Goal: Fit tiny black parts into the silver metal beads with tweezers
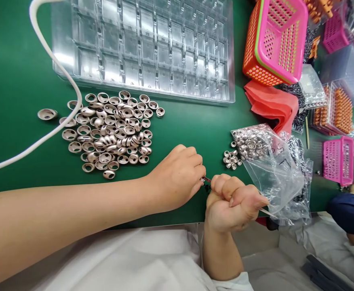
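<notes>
My left hand (pixel 178 178) is closed in a pinch on a small shiny part (pixel 203 179), mostly hidden by the fingertips. Just right of it, my right hand (pixel 233 198) is wrapped around a thin metal tool (pixel 266 211); its far end sticks out behind the fist, and its tip meets the part at the left fingertips. Whether the tool is tweezers or a driver I cannot make out. Left of my hands lies a heap of champagne-coloured metal ring-shaped cups (pixel 116 133) with holes. Beyond my right hand, several small silver rings (pixel 232 159) lie beside a plastic bag (pixel 252 142) of similar pieces.
A clear compartment tray (pixel 152 87) spans the back. A white cable (pixel 54 58) curves over the left side. Stacked baskets (pixel 300 44), red cloth (pixel 274 103) and a pink basket (pixel 339 161) stand right. A co-worker's sleeve (pixel 349 214) shows at the right edge.
</notes>
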`<control>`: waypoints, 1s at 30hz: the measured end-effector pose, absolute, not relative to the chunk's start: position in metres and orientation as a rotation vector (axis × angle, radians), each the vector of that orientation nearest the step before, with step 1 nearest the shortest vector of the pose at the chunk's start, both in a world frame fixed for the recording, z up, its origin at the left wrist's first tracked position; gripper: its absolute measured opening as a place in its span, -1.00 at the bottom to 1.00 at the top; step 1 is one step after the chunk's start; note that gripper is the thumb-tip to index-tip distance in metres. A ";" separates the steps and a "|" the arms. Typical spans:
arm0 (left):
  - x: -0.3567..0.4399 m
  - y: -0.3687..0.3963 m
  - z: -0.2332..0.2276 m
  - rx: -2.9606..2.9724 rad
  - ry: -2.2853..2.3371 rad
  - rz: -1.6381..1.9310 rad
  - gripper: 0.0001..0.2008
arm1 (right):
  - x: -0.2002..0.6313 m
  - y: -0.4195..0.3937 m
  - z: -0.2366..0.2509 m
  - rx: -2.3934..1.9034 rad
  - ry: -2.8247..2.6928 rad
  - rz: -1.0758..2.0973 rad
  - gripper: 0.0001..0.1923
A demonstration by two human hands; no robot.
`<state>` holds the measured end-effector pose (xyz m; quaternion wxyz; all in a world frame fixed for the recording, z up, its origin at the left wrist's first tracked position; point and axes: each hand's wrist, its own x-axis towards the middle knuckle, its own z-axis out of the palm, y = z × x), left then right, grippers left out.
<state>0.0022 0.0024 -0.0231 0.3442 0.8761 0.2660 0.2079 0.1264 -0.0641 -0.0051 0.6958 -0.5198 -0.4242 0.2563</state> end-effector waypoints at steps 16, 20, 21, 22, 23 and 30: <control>0.003 0.002 -0.023 2.272 0.695 0.554 -0.85 | 0.119 -0.061 -0.005 -1.209 -0.993 0.544 -0.48; 0.003 0.002 -0.022 2.271 0.697 0.553 -0.86 | 0.121 -0.058 -0.001 -1.263 -0.913 0.595 -0.48; 0.003 0.002 -0.021 2.271 0.700 0.556 -0.86 | 0.122 -0.058 0.000 -1.269 -0.892 0.608 -0.49; 0.003 0.001 -0.021 2.271 0.701 0.561 -0.87 | 0.122 -0.058 0.001 -1.274 -0.884 0.618 -0.49; 0.003 0.001 -0.021 2.269 0.701 0.566 -0.86 | 0.122 -0.058 0.001 -1.280 -0.889 0.628 -0.49; 0.003 0.001 -0.020 2.257 0.708 0.564 -0.82 | 0.121 -0.059 0.003 -1.278 -0.999 0.674 -0.48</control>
